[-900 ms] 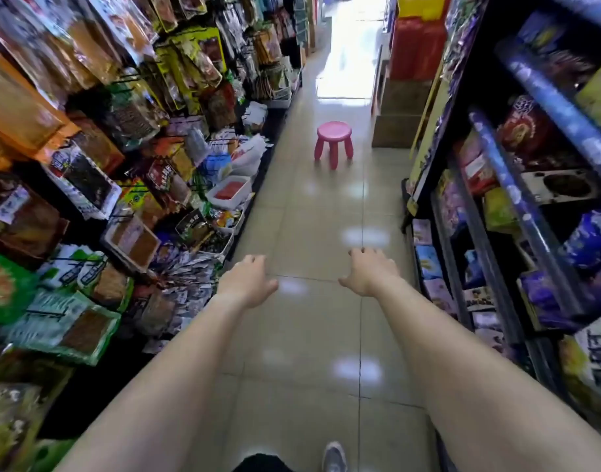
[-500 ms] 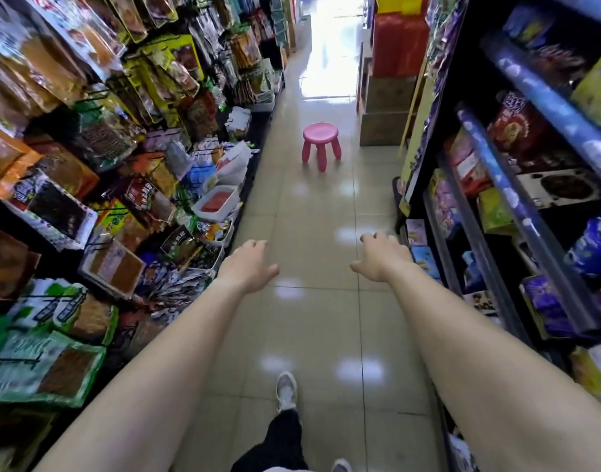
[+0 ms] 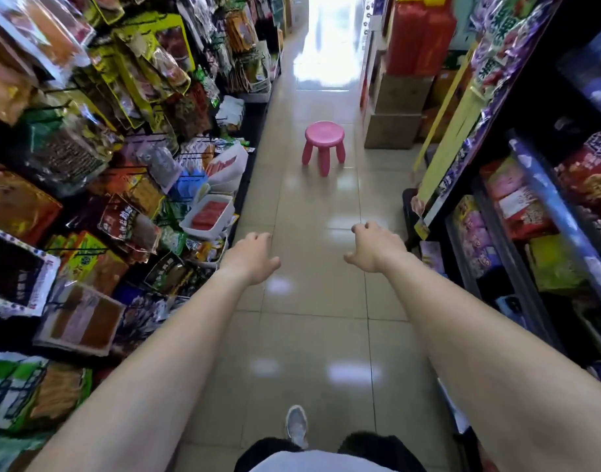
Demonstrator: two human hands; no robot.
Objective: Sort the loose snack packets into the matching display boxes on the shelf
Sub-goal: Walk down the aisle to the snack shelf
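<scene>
Glossy snack packets (image 3: 122,223) in orange, yellow, green and dark red hang crowded on the rack (image 3: 59,88) from seven to eleven o'clock, with a white display box (image 3: 226,219) of red packets low at nine

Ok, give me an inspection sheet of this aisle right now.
Surface: glossy tiled floor, with glare patches.
Job's things: snack packets crowd the left racks; white tray of red packets; none in hand.
Clutter: pink stool mid-aisle ahead; cardboard boxes stacked beyond, right.
Grippers: left hand and right hand held out, fingers loosely curled, empty.
Cables: nothing seen.
Surroundings: stocked shelves at right; bright far end.
</scene>
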